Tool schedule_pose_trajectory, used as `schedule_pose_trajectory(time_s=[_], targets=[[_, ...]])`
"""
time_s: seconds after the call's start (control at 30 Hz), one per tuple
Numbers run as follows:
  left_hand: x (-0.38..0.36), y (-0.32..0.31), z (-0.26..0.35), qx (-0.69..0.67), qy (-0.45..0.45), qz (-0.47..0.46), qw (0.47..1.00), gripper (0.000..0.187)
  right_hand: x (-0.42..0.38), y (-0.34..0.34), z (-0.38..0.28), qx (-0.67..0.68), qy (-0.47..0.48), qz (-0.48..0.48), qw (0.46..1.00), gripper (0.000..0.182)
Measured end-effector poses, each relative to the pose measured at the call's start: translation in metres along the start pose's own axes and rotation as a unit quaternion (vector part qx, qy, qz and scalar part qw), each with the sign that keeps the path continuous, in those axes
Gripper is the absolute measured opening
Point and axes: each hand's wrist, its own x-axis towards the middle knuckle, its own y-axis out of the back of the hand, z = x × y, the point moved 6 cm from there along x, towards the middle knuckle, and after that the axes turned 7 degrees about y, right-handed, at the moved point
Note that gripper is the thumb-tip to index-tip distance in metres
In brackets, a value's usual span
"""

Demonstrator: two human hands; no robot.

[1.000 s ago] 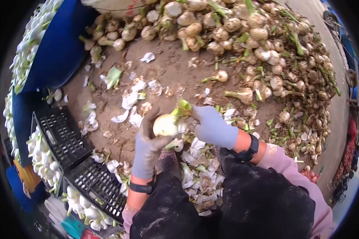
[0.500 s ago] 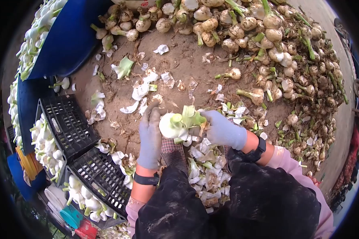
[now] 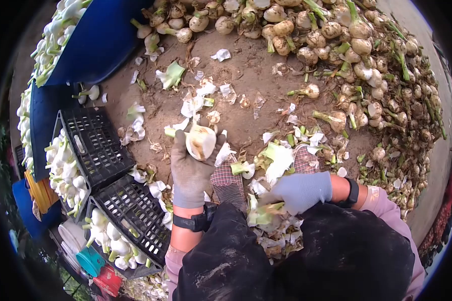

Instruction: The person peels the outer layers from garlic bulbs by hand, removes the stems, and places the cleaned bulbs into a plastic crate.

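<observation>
My left hand (image 3: 190, 168), in a grey glove, grips a round whitish bulb (image 3: 201, 141) with a short green stalk end pointing left; its face has brown dirt marks. My right hand (image 3: 299, 190), also gloved, is low near my lap and holds a strip of green and white peel (image 3: 262, 214) over the heap of peelings (image 3: 266, 236) between my knees. A checked shoe (image 3: 228, 184) lies under my left hand's side.
A big heap of unpeeled muddy bulbs (image 3: 356, 55) fills the far and right ground. Black plastic crates (image 3: 98, 145) with peeled white bulbs (image 3: 65, 173) stand at left, beside blue tubs (image 3: 93, 45). Loose peelings (image 3: 196, 103) scatter the dirt.
My right hand pulled away from the bulb and dropped toward my lap with torn peel. My left hand lifted the bulb slightly forward and left, now with its leafy top gone.
</observation>
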Motion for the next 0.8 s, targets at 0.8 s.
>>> schedule_pose_trajectory(time_s=[0.8], targets=[[-0.022, -0.031, -0.009, 0.473, -0.245, 0.052, 0.845, 0.026, 0.028, 0.093, 0.008, -0.145, -0.124, 0.497, 0.847, 0.024]])
